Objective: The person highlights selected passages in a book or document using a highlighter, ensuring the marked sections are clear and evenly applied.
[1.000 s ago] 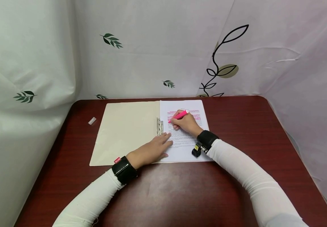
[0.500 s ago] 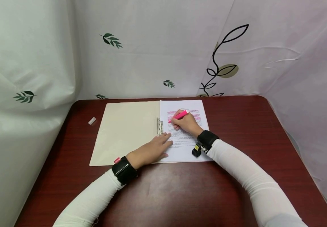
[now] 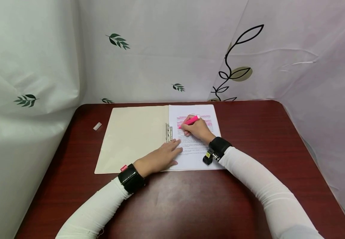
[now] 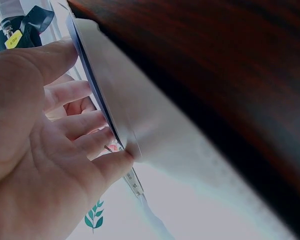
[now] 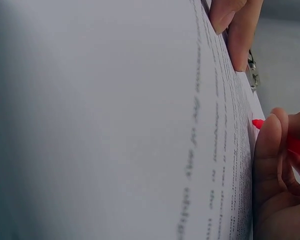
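Observation:
A cream folder lies spread on the table, with printed paper on its right side. Pink marks cover the upper lines of text. My right hand pinches a pink highlighter, its tip down at the left end of a text line. In the right wrist view the highlighter shows between thumb and fingers, its tip close to the page. My left hand rests with fingers spread over the folder's spine and the paper's left edge, just below the metal clip.
A small white eraser-like block lies left of the folder on the dark red-brown table. A white curtain with leaf prints hangs behind the table's back edge. Both wrists wear black bands.
The view has shifted very slightly. Both hands stay almost where they were, with the highlighter tip at about the same spot on the page.

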A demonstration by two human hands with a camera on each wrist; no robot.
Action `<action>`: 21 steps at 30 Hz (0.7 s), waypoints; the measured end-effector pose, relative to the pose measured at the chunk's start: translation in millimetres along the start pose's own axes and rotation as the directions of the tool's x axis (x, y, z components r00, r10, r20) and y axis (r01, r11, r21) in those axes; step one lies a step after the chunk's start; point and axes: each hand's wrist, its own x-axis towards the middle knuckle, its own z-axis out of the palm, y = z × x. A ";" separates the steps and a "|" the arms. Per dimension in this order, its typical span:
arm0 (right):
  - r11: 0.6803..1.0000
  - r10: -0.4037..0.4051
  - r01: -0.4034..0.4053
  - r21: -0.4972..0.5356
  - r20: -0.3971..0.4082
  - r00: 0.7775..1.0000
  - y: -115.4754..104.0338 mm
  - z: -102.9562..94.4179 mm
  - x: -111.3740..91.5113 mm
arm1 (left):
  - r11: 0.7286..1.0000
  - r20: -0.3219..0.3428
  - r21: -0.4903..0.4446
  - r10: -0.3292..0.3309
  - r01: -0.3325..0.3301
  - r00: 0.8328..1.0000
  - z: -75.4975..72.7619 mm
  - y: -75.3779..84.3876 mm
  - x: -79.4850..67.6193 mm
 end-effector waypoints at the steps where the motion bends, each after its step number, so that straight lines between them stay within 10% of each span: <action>1: 1.000 -0.001 0.001 -0.007 0.000 1.000 0.2 -0.5 0.0 | 1.000 0.004 0.000 -0.004 0.004 1.000 0.3 -0.3 0.3; 21: 1.000 0.019 -0.019 -0.017 -0.005 1.000 0.7 -5.9 -1.5 | 1.000 0.006 0.005 -0.009 0.009 1.000 -0.4 0.4 -0.4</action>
